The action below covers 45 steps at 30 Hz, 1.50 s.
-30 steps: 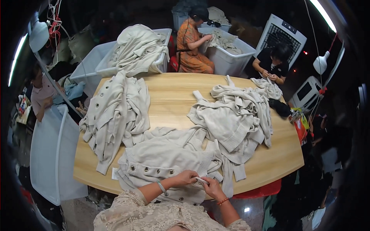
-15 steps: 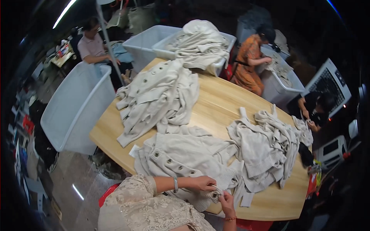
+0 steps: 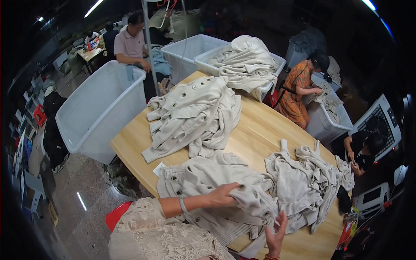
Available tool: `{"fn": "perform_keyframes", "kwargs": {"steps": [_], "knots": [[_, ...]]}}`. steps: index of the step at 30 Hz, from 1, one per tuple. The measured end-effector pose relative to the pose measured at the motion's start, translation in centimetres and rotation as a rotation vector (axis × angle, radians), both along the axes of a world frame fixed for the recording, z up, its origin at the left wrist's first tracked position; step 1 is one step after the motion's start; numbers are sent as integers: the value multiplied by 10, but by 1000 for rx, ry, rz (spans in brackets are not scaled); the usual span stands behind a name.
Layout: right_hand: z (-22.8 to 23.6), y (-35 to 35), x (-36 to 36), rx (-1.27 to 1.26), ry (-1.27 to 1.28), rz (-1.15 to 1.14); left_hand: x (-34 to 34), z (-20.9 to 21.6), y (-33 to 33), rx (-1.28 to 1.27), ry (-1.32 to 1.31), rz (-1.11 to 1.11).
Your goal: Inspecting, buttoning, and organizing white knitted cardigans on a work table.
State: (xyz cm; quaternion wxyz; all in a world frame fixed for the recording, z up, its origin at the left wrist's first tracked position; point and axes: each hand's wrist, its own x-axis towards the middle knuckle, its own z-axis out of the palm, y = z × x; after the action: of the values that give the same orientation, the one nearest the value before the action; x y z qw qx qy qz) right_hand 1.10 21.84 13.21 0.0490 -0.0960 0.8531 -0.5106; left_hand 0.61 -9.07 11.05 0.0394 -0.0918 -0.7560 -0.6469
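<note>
A beige knitted cardigan (image 3: 195, 177) with dark round buttons along its front band lies spread over the near side of the wooden table (image 3: 249, 125). My left hand (image 3: 223, 195) is closed on a fold of it, lifting that part off the heap below. Close to the lower right end of the lifted fabric is my right hand (image 3: 276, 234), its fingers apart and upright, beside the ribbed edge. Whether its fingertips touch the knit is hard to see. To the right lies a rumpled pile of similar beige knitwear (image 3: 299, 182).
Buttoned cardigans (image 3: 195, 110) are stacked on the table's far left. Beyond them stands a white bin (image 3: 208, 58) beside another heaped with knitwear (image 3: 247, 56). An empty-looking white tub (image 3: 102, 110) is at left. Co-workers sit around: pink shirt (image 3: 130, 43), orange clothing (image 3: 297, 93), black top (image 3: 362, 151).
My left hand has raised a fold of the cardigan, and my right hand has opened and moved right, away from its pinch on the edge. The whole view has shifted slightly.
</note>
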Motion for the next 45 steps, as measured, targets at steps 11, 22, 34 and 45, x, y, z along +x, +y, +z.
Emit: {"fn": "perform_keyframes", "kwargs": {"steps": [11,22,34,45], "knots": [[-12,-7,0,-777,-89,48,15,44,33,-170,387,-436],[21,-25,-41,-616,-308,-148,31,-29,83,776,-400,-626],[-67,-58,-60,-112,-363,-6,-8,-36,9,1244,-1265,-604],[13,-97,-93,-583,-322,-168,-363,284,-155,850,439,-345]]}}
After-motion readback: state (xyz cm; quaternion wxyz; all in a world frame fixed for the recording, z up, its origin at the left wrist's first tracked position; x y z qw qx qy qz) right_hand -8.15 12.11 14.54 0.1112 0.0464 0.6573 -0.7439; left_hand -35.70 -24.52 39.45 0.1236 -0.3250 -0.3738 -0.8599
